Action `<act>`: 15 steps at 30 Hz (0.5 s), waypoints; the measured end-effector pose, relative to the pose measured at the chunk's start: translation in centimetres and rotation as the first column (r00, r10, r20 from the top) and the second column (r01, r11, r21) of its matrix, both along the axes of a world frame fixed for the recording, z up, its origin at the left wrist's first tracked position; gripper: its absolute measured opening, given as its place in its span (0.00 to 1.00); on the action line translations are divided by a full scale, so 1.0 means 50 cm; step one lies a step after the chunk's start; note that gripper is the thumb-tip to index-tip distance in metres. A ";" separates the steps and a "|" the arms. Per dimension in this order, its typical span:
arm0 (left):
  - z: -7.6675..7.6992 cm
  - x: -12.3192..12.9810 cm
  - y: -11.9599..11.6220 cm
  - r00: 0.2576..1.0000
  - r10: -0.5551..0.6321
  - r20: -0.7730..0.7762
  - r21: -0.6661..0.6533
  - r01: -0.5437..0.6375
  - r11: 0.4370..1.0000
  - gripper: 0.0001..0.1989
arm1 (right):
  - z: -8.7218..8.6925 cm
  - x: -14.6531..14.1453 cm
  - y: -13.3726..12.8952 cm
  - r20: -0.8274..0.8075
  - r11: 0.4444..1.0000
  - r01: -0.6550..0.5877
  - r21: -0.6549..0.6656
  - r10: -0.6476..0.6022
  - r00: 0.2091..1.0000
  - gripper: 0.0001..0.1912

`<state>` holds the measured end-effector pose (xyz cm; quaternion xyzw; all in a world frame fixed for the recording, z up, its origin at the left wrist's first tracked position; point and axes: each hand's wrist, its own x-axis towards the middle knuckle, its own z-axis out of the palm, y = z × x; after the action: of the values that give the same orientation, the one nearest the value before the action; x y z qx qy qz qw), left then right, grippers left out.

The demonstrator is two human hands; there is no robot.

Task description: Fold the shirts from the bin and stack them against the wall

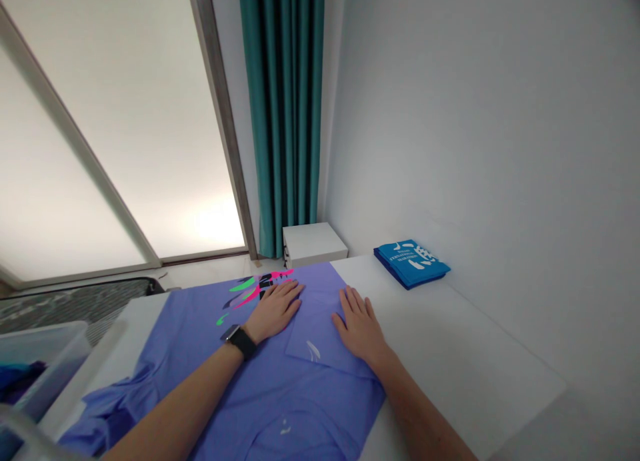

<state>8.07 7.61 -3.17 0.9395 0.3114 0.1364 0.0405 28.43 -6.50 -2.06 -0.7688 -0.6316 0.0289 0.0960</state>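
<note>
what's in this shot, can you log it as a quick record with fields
left hand: flat on the shirt, by the print, watch on wrist
right hand: flat on the shirt's folded-over part
shirt: periwinkle blue, pink and green print, spread on the table
table: white
beside the hands: folded blue cloth with white print, on the table, to the right
other: plastic bin with dark clothes at left; small white cabinet; teal curtain
</note>
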 end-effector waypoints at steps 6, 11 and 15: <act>-0.003 -0.001 -0.001 0.999 -0.014 -0.033 0.018 0.015 1.000 0.23 | 0.014 -0.077 -0.024 0.006 0.935 -0.333 0.120 0.335 0.942 0.31; -0.003 -0.002 -0.002 0.999 -0.007 -0.039 0.018 0.008 1.000 0.22 | -0.001 -0.118 -0.040 -0.037 0.908 -0.416 0.050 0.418 0.908 0.33; -0.001 -0.002 -0.005 1.000 -0.003 -0.027 0.007 0.003 1.000 0.23 | 0.001 -0.115 -0.046 -0.060 0.905 -0.425 0.028 0.426 0.903 0.33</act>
<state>7.96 7.38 -3.21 0.9419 0.3101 0.1247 0.0330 22.66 -8.80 -2.03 -0.6104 -0.7809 0.0696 0.1135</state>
